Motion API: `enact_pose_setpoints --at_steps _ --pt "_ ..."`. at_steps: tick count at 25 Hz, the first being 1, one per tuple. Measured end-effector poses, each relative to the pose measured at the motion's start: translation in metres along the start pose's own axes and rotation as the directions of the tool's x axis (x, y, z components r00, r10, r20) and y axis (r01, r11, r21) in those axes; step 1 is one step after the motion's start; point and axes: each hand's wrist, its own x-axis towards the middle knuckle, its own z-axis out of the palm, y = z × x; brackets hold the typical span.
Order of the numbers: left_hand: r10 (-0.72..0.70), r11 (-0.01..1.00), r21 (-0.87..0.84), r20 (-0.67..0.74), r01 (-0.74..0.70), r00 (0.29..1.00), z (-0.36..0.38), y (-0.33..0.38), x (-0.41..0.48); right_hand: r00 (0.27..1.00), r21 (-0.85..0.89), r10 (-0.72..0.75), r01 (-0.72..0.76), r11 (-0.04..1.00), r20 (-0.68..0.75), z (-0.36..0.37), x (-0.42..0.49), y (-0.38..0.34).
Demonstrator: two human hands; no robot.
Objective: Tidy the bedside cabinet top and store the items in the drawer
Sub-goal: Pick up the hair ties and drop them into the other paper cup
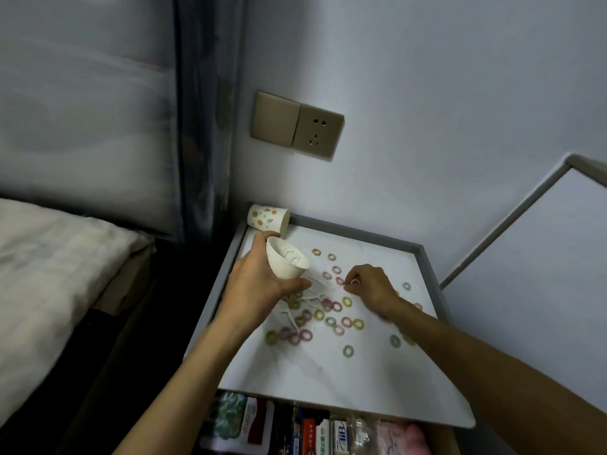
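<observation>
My left hand (259,277) grips a white paper cup (286,261), tilted with its mouth facing right, above the cabinet top (371,382). White flossers lie inside the cup, and more white flossers (303,303) lie on the top below it. My right hand (369,285) pinches a small pink ring (354,281) just right of the cup. Several small hair rings (347,302) in pink, green and blue are scattered over the white top. Below the front edge the drawer (295,428) stands open, with packets and boxes in it.
A second paper cup with an orange and green print (267,218) lies on its side at the cabinet's back left corner. The bed (49,274) is to the left. A wall socket (295,124) sits above the cabinet. A white panel (542,257) leans at the right.
</observation>
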Motion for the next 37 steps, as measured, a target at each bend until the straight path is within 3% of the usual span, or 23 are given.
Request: enact_pose_setpoints --at_steps 5,8,14,17,20,30,37 --pt "-0.002 1.000 0.010 0.024 0.001 1.000 0.000 0.003 -0.004 0.999 0.011 -0.044 0.044 0.999 -0.010 -0.002 -0.013 0.003" --pt "-0.004 1.000 0.016 0.032 0.004 0.999 -0.001 0.005 -0.006 0.995 0.114 -0.043 0.053 0.992 -0.092 -0.011 -0.016 0.009" --pt "-0.024 0.999 0.036 0.044 0.022 0.999 0.001 0.004 -0.007 0.987 0.344 0.101 -0.052 0.937 -0.126 -0.037 -0.008 0.017" --pt "-0.026 0.999 0.049 0.056 0.023 0.998 0.002 0.004 -0.008 0.996 0.131 0.022 -0.010 0.991 -0.090 -0.036 -0.012 0.025" --pt "-0.026 0.999 0.032 0.057 0.024 0.998 0.003 0.003 -0.006 0.985 0.002 -0.026 0.026 1.000 -0.172 -0.026 -0.022 0.029" --pt "-0.035 0.999 0.026 0.077 0.033 0.996 0.008 0.001 -0.005 0.997 -0.216 -0.060 0.047 0.975 -0.054 -0.006 -0.028 0.019" --pt "-0.020 1.000 0.024 0.093 0.018 0.996 0.007 0.002 -0.006 0.988 -0.087 -0.028 0.015 0.996 -0.152 -0.040 -0.030 0.046"
